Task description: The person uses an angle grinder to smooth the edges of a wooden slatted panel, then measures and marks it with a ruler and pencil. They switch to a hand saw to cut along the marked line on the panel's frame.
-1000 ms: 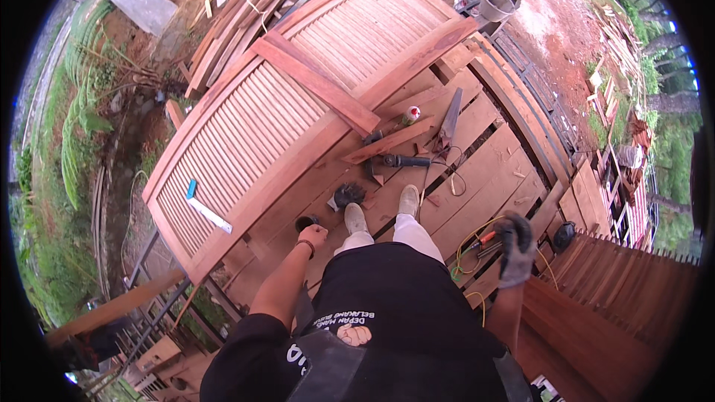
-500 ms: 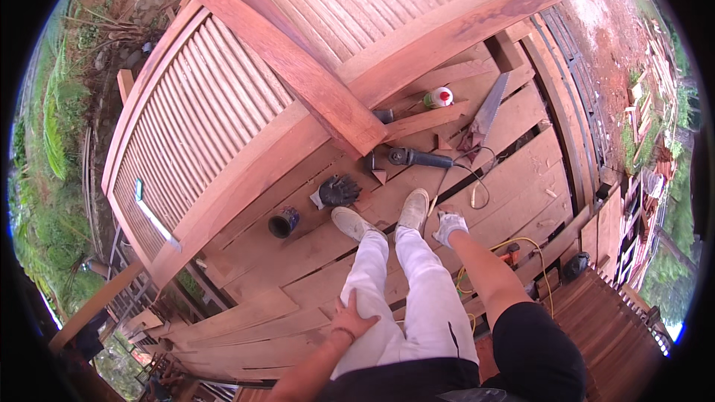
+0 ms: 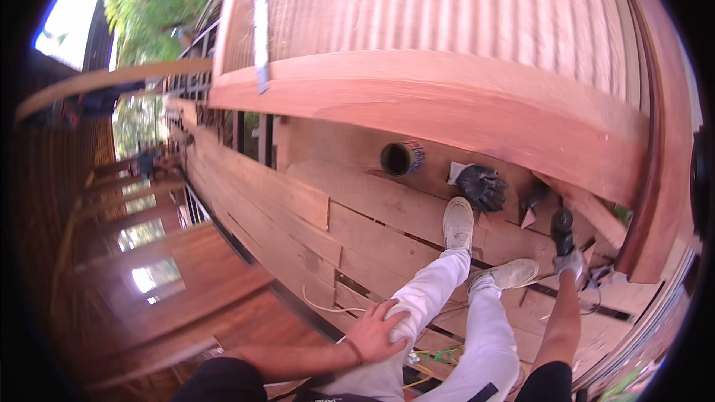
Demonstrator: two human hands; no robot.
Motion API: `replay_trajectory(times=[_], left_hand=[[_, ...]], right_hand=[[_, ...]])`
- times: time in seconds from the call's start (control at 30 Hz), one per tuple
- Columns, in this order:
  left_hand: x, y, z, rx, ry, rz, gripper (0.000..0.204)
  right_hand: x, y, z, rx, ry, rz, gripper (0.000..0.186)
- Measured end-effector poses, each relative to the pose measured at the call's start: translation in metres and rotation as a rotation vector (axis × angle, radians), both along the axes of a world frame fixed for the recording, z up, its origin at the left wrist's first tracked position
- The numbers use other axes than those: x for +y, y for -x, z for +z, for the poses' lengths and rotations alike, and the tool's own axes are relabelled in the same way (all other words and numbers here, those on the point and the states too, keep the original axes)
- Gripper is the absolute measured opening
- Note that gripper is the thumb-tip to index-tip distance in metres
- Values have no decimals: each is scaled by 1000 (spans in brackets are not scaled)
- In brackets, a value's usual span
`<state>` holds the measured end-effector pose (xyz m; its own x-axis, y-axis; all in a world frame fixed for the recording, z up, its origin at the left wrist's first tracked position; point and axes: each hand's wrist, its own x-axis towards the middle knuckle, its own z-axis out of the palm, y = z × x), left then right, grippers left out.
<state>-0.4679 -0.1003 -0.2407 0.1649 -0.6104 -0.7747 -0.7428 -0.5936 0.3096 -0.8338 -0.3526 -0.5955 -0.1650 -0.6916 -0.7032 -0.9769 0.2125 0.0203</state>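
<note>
My bare left hand [image 3: 377, 333], a band at its wrist, lies spread on my white trouser leg near the knee and holds nothing. Down at the right, my right hand [image 3: 570, 262], in a pale glove, is closed round the body of a black angle grinder [image 3: 563, 229] on the planks. Left of the grinder, a black-and-grey work glove [image 3: 482, 187] lies by my shoe. Farther left stands an open tin can [image 3: 401, 158], dark inside. Small wood offcuts lie between the glove and the grinder.
A slatted wooden panel with a thick reddish beam [image 3: 417, 93] spans the far side. On its left end lies a handsaw [image 3: 261, 41] with a teal handle. The plank floor [image 3: 298, 216] has dark gaps. Cords trail near my legs. People are far off at the left.
My view has swung to the left. My right hand has moved from the bare planks onto the grinder and closed on it. The left hand stays on my leg.
</note>
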Motion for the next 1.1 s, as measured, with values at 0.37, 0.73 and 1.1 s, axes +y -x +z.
replay_trajectory(times=[0.37,0.73,1.1], left_hand=[[126,-4,68,-62,-184,499,57],[255,-97,70,242,49,603,51],[455,-278,69,85,-16,1191,39]], right_hand=[[94,-35,302,-241,-452,365,49],[137,-180,442,-481,-497,392,40],[218,-411,486,-696,-333,425,49]])
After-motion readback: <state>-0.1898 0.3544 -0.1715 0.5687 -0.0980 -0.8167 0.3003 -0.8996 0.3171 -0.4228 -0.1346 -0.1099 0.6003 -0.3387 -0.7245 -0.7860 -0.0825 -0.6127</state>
